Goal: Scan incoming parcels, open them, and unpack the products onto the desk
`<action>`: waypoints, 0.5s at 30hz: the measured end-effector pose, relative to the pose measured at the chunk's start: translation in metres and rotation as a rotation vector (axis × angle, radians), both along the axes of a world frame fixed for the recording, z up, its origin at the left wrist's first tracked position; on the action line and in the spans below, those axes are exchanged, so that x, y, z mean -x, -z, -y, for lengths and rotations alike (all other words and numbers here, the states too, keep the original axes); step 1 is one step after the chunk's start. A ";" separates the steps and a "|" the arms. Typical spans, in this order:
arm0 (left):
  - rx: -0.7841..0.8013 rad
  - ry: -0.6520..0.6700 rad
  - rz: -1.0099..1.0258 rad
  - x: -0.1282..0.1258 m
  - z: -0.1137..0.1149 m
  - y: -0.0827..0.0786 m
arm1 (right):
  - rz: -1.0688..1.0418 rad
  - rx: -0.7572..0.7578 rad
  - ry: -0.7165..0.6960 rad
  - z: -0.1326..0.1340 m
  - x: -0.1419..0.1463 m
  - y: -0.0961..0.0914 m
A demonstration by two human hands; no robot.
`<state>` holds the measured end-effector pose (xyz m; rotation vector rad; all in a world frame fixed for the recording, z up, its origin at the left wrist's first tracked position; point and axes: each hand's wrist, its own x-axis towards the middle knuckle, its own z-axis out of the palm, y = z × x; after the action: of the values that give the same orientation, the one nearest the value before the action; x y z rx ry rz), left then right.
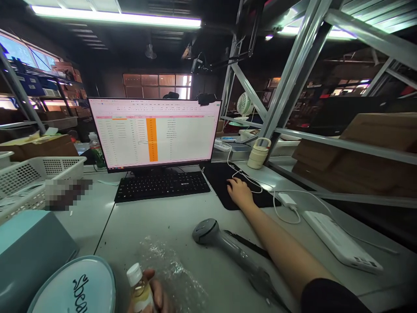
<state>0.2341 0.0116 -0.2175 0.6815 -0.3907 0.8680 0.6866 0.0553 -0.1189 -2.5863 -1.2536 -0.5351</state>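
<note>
At the surface's near edge, my left hand (157,296) closes around a small white-capped bottle (139,288); farther back, my right hand (239,191) lies cupped on the black mat (219,177), its grip hidden.

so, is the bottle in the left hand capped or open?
Capped: a white cap sits on the bottle held in the left hand.
</note>
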 end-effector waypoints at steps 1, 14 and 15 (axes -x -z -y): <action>-0.006 0.012 -0.006 0.000 -0.002 0.001 | 0.001 0.001 0.000 0.000 0.000 0.000; -0.023 0.015 -0.005 0.001 0.003 -0.018 | 0.009 -0.001 -0.001 0.001 0.000 0.001; -0.017 0.019 0.002 0.000 0.003 -0.020 | 0.008 0.000 -0.001 0.001 0.000 0.001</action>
<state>0.2338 0.0082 -0.1976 0.6913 -0.4060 0.8485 0.6868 0.0545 -0.1204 -2.5856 -1.2574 -0.5460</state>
